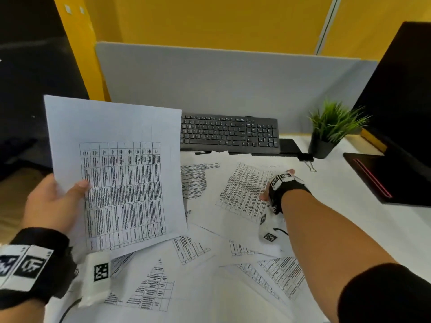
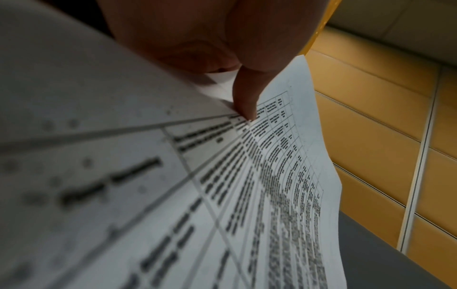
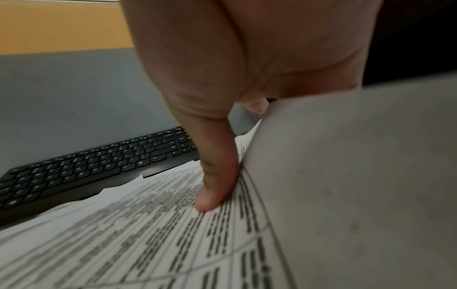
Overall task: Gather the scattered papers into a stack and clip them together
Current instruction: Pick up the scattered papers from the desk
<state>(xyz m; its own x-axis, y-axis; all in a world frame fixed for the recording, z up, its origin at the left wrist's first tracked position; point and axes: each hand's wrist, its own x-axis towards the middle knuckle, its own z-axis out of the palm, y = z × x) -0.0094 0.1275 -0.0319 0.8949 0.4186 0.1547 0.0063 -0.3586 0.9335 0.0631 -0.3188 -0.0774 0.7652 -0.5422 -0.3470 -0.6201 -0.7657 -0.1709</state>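
My left hand [image 1: 54,199] holds a printed sheet [image 1: 116,169] up above the desk's left side, thumb on its face; the left wrist view shows the thumb [image 2: 247,101] pressed on the held sheet [image 2: 284,156]. My right hand [image 1: 277,185] reaches to a sheet with a table [image 1: 242,190] at the middle right of the desk. In the right wrist view the thumb [image 3: 215,185] presses on that sheet [image 3: 148,234] while its right edge curls up over the fingers. Several more printed sheets [image 1: 186,271] lie scattered across the desk. A black binder clip [image 1: 306,158] lies beside the plant pot.
A black keyboard [image 1: 229,132] stands behind the papers against a grey partition [image 1: 221,78]. A small potted plant [image 1: 328,131] and a black monitor [image 1: 401,108] with its base [image 1: 382,176] occupy the right. White desk surface [image 1: 338,206] shows right of my right arm.
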